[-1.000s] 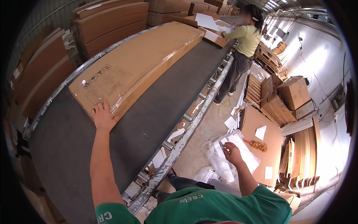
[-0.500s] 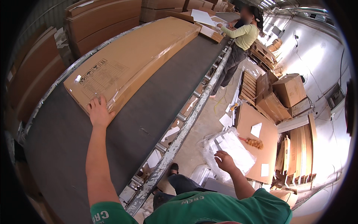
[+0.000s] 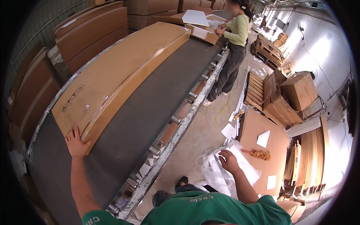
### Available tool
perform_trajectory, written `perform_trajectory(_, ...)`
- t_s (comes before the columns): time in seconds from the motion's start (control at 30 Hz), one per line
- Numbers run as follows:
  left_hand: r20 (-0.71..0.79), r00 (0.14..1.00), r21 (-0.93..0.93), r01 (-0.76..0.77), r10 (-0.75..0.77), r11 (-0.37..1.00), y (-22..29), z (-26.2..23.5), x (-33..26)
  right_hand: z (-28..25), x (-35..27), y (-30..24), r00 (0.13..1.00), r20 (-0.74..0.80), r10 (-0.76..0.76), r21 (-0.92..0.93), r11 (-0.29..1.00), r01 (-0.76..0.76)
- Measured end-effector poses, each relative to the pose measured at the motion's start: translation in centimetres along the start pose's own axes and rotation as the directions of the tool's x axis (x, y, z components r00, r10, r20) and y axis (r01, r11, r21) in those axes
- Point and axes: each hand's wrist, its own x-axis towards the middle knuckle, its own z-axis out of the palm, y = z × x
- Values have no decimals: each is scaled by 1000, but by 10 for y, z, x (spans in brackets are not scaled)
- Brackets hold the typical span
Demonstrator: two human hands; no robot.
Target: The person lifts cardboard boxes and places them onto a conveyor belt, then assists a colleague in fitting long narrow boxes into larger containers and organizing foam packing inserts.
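A long, taped cardboard box [image 3: 123, 63] lies flat on the dark conveyor belt [image 3: 150, 97]. My left hand [image 3: 77, 144] rests on the box's near end, fingers spread over the top and thumb at the corner edge. It presses flat and does not wrap around anything. My right hand [image 3: 229, 162] hangs in the air to the right of the conveyor, fingers loosely apart with nothing in them. Below it on the floor is a pile of clear plastic wrap [image 3: 213, 167] with white sheets.
Beyond the long box, a person in a pale yellow top [image 3: 238, 30] handles an opened carton [image 3: 202, 33]. The conveyor's metal side rail [image 3: 176, 131] runs along my right. A red-handled duster [image 3: 258, 153] lies on flat cardboard [image 3: 251, 131]. Carton stacks [image 3: 93, 33] line the left.
The long box and my left hand on it sit lower and further left in the picture, the view having shifted too. My right hand stays raised and empty.
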Motion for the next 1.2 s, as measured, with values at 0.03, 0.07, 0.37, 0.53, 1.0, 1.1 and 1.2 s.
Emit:
perform_trajectory(0.03, 17, 1000, 0, 3, -3, 1000, 7, -1, 3, -12, 6, 13, 999, -17, 37, -1, 999, -37)
perform_trajectory(0.07, 34, 999, 2, 5, -5, 1000, 13, -4, 6, -18, 1, 33, 997, -22, 77, 4, 997, -77)
perform_trajectory(0.37, -19, 1000, 52, -8, 9, 999, 17, 29, 23, -35, 28, 137, 954, -84, 287, 121, 953, -276)
perform_trajectory(0.53, 46, 995, 80, 81, -85, 993, 37, 28, 32, -39, 112, 174, 987, 18, 157, 27, 987, -157)
perform_trajectory(1.0, 387, 641, 527, 436, -662, 730, 124, 5, 87, -83, 433, 187, 947, 206, -246, 90, 969, 232)
perform_trajectory(1.1, 454, 664, 238, 552, -594, 799, 126, 19, 107, -103, 518, 187, 910, 177, -374, 86, 927, 365)
perform_trajectory(1.2, 231, 856, -109, 495, -463, 862, 183, 29, 151, -118, 616, 198, 882, 58, -468, 47, 884, 466)
